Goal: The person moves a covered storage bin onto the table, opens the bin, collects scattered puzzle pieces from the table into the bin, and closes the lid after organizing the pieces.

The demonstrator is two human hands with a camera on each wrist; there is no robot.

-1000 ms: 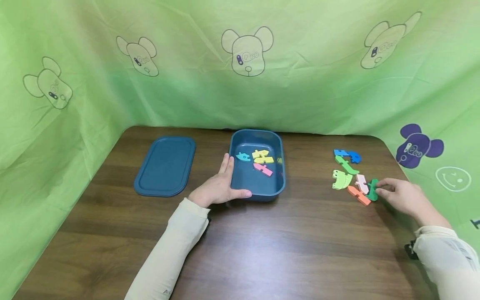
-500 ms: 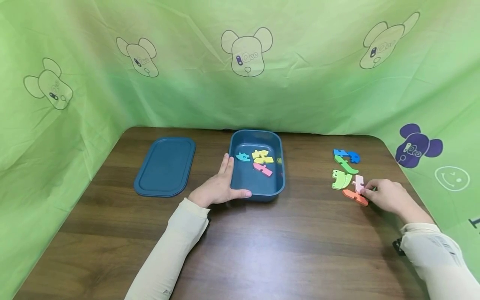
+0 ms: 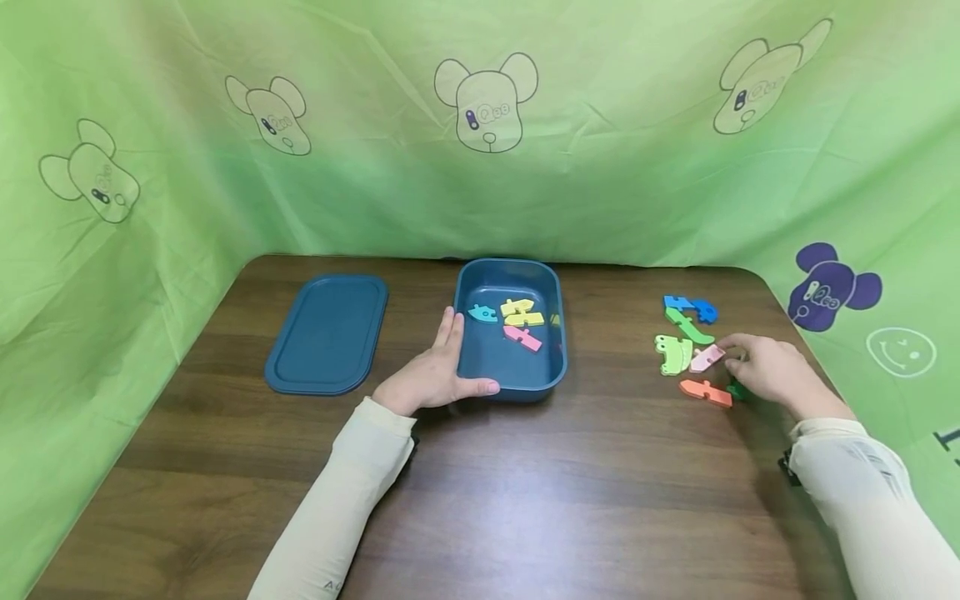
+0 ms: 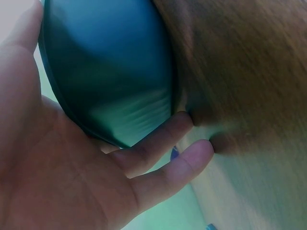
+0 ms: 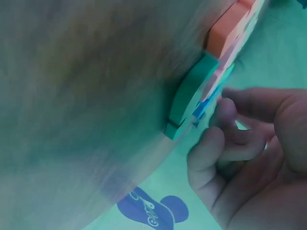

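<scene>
My left hand rests against the near left corner of a blue box, fingers straight along its side, thumb across the front. In the left wrist view, two fingertips reach the tabletop beside the box. My right hand pinches one end of a pale pink puzzle piece on the table at right. Around it lie a light green frog-like piece, a green piece, an orange piece and a dark green piece, partly hidden by the hand in the head view.
Inside the box lie a teal piece, two yellow pieces and a pink piece. A flat blue lid lies left of the box. Blue pieces sit farther back at right. Green cloth hangs behind the table.
My right hand has moved left from the dark green piece to the pale pink piece, which has turned to point toward the left. The left hand stays at the box.
</scene>
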